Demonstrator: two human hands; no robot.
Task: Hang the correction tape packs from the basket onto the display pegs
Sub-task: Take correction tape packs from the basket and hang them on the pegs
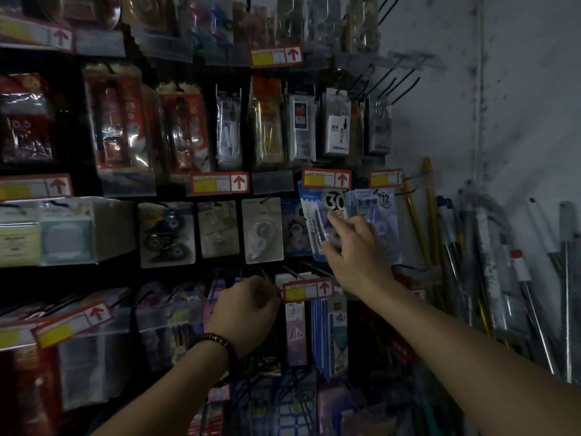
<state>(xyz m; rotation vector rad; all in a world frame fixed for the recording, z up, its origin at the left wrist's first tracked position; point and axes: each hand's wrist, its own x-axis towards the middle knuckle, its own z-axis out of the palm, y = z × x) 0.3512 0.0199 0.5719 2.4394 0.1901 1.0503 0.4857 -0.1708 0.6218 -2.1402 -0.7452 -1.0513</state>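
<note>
My right hand (355, 250) grips a blue correction tape pack (317, 221) marked "30", held tilted against the middle row of the display, just under a red price tag (327, 178). A pale purple pack (382, 215) marked "12" hangs right beside it. My left hand (248, 306), with a dark bead bracelet on the wrist, is closed near the end of a peg (276, 294) in the lower row; what it holds is hidden. More tape packs (262, 229) hang to the left on the same row. The basket (283, 404) shows dimly at the bottom.
Dark pegboard racks full of hanging stationery packs fill the left and centre. Bare black pegs (396, 83) stick out at the upper right. Long poles and rolled items (490, 272) lean against the grey wall on the right.
</note>
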